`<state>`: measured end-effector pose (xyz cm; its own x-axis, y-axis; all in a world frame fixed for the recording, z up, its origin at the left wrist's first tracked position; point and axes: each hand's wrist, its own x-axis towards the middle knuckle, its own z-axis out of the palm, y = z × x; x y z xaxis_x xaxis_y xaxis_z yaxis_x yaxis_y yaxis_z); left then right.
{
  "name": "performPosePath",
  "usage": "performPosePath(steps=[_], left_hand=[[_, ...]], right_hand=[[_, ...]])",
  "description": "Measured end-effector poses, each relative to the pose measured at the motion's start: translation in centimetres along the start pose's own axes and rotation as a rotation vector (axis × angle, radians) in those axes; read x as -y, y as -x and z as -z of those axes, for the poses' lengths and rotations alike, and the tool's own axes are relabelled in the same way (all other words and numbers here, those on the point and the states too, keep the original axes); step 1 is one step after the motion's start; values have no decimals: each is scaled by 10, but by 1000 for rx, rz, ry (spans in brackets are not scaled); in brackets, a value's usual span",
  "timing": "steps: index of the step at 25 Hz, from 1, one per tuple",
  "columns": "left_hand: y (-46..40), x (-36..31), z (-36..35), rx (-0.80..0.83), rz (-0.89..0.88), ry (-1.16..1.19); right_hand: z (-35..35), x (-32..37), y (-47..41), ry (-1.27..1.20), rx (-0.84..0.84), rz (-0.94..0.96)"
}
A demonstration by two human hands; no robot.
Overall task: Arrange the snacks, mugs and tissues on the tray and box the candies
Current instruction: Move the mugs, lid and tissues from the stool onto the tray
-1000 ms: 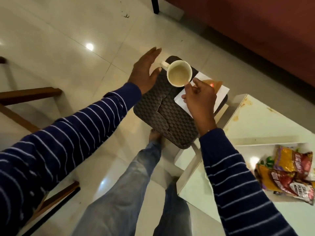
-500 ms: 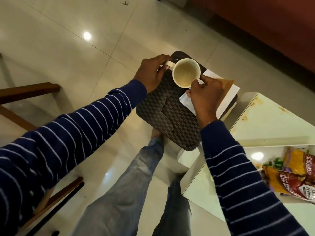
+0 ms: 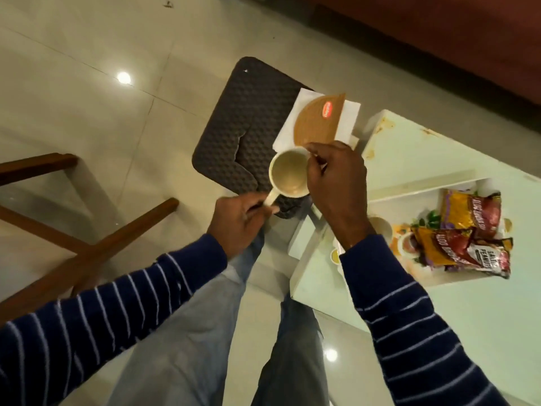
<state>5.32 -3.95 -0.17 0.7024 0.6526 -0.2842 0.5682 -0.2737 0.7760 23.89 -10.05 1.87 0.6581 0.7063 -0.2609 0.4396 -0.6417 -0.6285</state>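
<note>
A cream mug (image 3: 288,174) hangs above the near edge of a dark woven stool top (image 3: 246,118). My left hand (image 3: 238,221) is shut on the mug's handle. My right hand (image 3: 336,189) grips the mug's rim on its right side. Beyond the mug, white tissues (image 3: 348,118) lie on the stool's right part, with a brown packet (image 3: 316,118) bearing a red logo on top of them. On the right, a white printed tray (image 3: 407,197) on the table holds yellow and red snack packets (image 3: 465,235).
The pale table (image 3: 480,323) fills the lower right, its corner close to my right wrist. A wooden chair frame (image 3: 96,244) stands at the left. My legs in jeans (image 3: 205,332) are below. A dark red sofa (image 3: 439,36) runs along the top right.
The mug has come off the far part of the stool toward me, with both hands on it. The brown packet and tissues are now uncovered. The view has shifted to show more of the tray.
</note>
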Motion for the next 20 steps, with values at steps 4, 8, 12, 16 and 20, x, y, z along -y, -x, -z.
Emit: performPosePath(steps=[4,8,12,16,20], left_hand=[[84,-41,-61,140,140,221],[141,-62,-127,319,297,391],[172,-74,-181,523,406,442],[182,-90,-229,471,408,381],[172,-96,-262,426,434,383]], right_hand=[[39,-32,79,86,104,56],[71,-77,150,203,212,10],[89,-128,200,181,180,-72],[94,-177,223,176,113,-152],[84,-205,216,127,36,-201]])
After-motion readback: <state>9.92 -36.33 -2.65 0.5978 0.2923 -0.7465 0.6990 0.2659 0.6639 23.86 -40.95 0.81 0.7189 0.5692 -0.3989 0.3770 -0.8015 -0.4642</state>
